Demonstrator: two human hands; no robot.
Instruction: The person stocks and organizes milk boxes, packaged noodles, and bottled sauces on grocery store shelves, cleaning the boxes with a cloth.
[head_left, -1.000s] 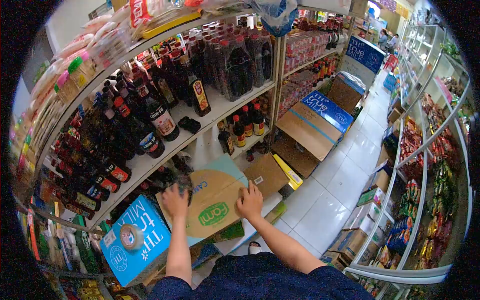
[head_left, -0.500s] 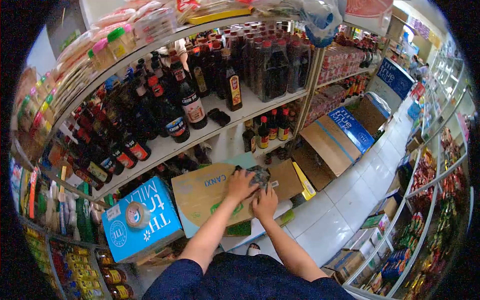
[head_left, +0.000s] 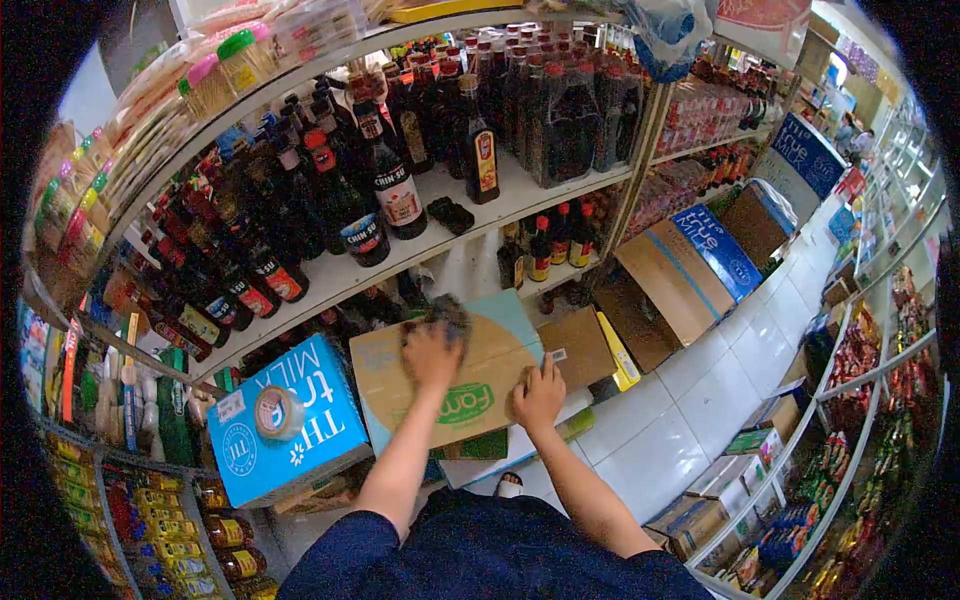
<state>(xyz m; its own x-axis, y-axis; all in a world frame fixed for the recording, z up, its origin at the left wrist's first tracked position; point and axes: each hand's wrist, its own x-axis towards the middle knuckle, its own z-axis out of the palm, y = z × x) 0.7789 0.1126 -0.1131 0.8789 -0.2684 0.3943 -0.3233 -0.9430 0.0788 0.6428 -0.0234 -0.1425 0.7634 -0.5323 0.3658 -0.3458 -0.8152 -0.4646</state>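
Observation:
A brown and pale-green cardboard box [head_left: 490, 345] with a green logo lies in front of me. My left hand [head_left: 433, 358] is on its top, fingers closed on a crumpled dark cloth [head_left: 450, 316] that is somewhat blurred. At the box's right edge, my right hand [head_left: 540, 395] grips the side with bent fingers. To the left is a blue milk carton [head_left: 325, 395], and a roll of clear tape [head_left: 279, 413] rests on it.
Behind the box, a shelf [head_left: 420, 245] holds many dark sauce bottles [head_left: 400, 190] and a small black object [head_left: 451, 215]. Open cartons [head_left: 675, 285] stand to the right beside the tiled aisle [head_left: 690, 405]. Stocked racks [head_left: 830, 420] line the far right.
My left hand has moved left across the box top with the dark cloth, uncovering the green logo. My right hand, before beside the cloth, is now at the box's right edge.

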